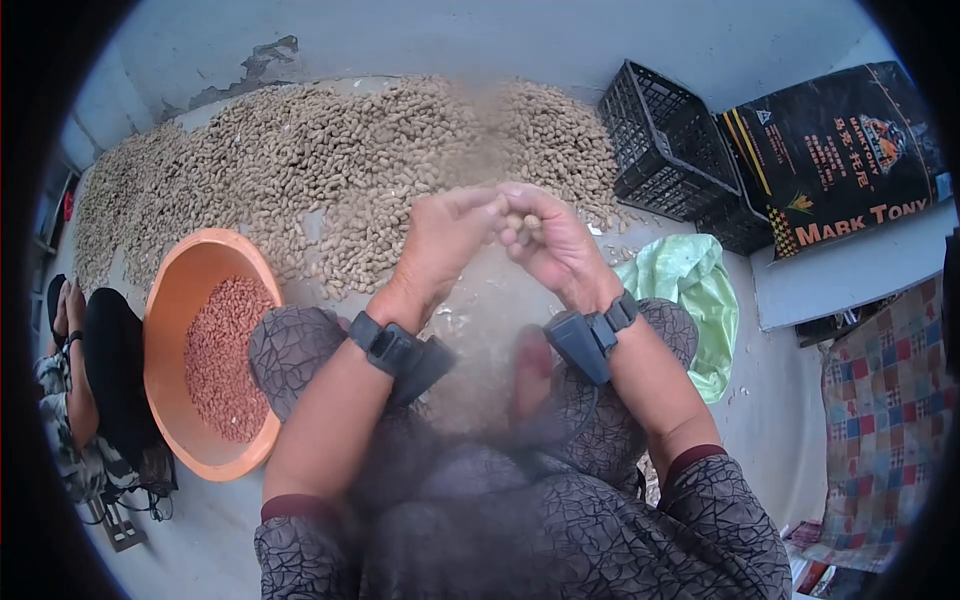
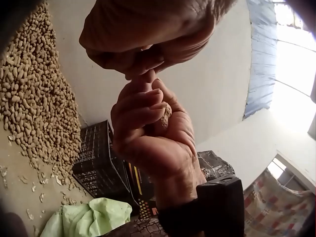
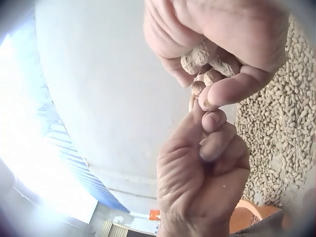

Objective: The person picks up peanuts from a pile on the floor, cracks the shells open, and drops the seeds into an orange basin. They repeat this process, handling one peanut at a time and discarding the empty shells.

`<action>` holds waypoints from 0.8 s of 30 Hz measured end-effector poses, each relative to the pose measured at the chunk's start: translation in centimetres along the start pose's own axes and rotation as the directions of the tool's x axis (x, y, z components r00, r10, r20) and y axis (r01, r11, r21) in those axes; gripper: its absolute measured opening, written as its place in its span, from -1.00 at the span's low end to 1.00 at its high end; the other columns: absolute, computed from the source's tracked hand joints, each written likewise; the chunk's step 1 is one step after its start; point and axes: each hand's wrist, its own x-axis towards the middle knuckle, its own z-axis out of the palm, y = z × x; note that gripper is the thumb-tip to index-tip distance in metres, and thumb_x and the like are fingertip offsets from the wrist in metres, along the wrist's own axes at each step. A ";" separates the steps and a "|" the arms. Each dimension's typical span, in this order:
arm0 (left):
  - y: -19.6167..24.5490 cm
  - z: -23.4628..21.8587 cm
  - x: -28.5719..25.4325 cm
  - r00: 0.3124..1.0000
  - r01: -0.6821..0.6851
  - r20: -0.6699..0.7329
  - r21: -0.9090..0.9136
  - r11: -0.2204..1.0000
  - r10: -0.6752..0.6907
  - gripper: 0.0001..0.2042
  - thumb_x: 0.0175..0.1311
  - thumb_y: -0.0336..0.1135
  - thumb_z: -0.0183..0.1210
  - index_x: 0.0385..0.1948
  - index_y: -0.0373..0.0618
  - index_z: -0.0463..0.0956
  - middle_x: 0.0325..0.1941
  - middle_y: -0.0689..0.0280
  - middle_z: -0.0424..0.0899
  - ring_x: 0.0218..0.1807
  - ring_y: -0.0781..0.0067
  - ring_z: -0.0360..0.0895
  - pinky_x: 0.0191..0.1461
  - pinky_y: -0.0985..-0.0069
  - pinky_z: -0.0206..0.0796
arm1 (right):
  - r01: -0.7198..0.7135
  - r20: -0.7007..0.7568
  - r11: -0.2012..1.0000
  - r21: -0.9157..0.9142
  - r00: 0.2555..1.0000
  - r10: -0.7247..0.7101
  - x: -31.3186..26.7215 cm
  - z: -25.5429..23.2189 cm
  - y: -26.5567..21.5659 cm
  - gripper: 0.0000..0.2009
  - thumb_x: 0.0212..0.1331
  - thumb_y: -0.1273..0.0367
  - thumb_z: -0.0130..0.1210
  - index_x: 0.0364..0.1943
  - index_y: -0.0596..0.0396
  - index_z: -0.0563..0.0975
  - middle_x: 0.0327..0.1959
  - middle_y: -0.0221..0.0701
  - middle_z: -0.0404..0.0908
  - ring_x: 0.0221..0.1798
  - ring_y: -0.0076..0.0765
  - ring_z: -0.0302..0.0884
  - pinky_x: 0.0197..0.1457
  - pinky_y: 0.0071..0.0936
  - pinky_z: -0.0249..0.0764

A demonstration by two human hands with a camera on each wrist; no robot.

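Note:
My left hand [image 1: 438, 245] and right hand [image 1: 562, 245] meet at the fingertips in front of the peanut heap [image 1: 340, 160]. In the right wrist view, several unshelled peanuts [image 3: 195, 58] sit in the curled fingers of my right hand. A small brown peanut kernel [image 3: 198, 88] shows by a pale piece of shell between the two hands. Both hands pinch at this peanut, the left thumb and finger curled in from below in that view. One unshelled peanut [image 2: 167, 116] also shows against the right palm in the left wrist view.
An orange basin [image 1: 160, 330] of shelled reddish peanuts [image 1: 232, 360] stands at my left, beside another seated person [image 1: 75, 380]. Black crates [image 1: 665, 150], a black sack [image 1: 835, 150] and a green bag [image 1: 700, 290] are at right. Shell bits lie on the floor.

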 end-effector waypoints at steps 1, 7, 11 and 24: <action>0.2 0.1 -0.2 0.999 0.044 0.019 -0.087 0.995 -0.043 -0.84 0.22 -0.42 0.11 -0.27 -0.34 0.54 -0.44 0.35 0.60 -0.48 0.75 0.45 -0.48 0.83 0.23 | 0.014 -0.009 1.000 -0.026 1.000 -0.015 -0.4 0.3 -0.1 -0.90 0.14 0.38 0.00 -0.30 0.08 0.47 -0.50 -0.46 0.49 -0.51 -0.61 0.44 -0.53 -0.72 0.38; 1.3 0.2 -0.7 0.985 0.170 0.041 -0.100 0.980 -0.167 -0.83 0.22 -0.39 0.12 -0.28 -0.31 0.55 -0.51 0.41 0.56 -0.56 0.81 0.34 -0.62 0.88 0.05 | 0.005 -0.042 0.996 -0.086 0.999 -0.009 0.0 -0.3 0.1 -0.88 0.15 0.39 0.00 -0.28 0.11 0.46 -0.49 -0.43 0.52 -0.52 -0.60 0.46 -0.53 -0.74 0.38; 0.4 -0.2 -0.1 0.994 0.109 0.007 -0.106 0.988 -0.109 -0.86 0.23 -0.36 0.12 -0.40 -0.25 0.53 -0.55 0.42 0.53 -0.59 0.82 0.32 -0.62 0.86 0.03 | 0.018 -0.042 0.994 -0.107 0.999 -0.022 0.9 -0.1 0.8 -0.87 0.16 0.35 0.04 -0.29 0.09 0.47 -0.48 -0.43 0.54 -0.52 -0.63 0.46 -0.51 -0.74 0.39; 1.0 -3.9 2.3 0.994 0.098 0.007 -0.485 0.869 -0.108 -0.87 0.16 -0.36 0.13 -0.36 -0.21 0.46 -0.45 0.31 0.54 -0.42 0.61 0.49 -0.54 0.74 0.17 | -0.002 0.012 0.997 0.072 1.000 0.001 5.1 0.2 -0.5 -0.83 0.18 0.30 0.02 -0.32 0.12 0.43 -0.40 -0.28 0.55 -0.42 -0.39 0.54 -0.44 -0.53 0.46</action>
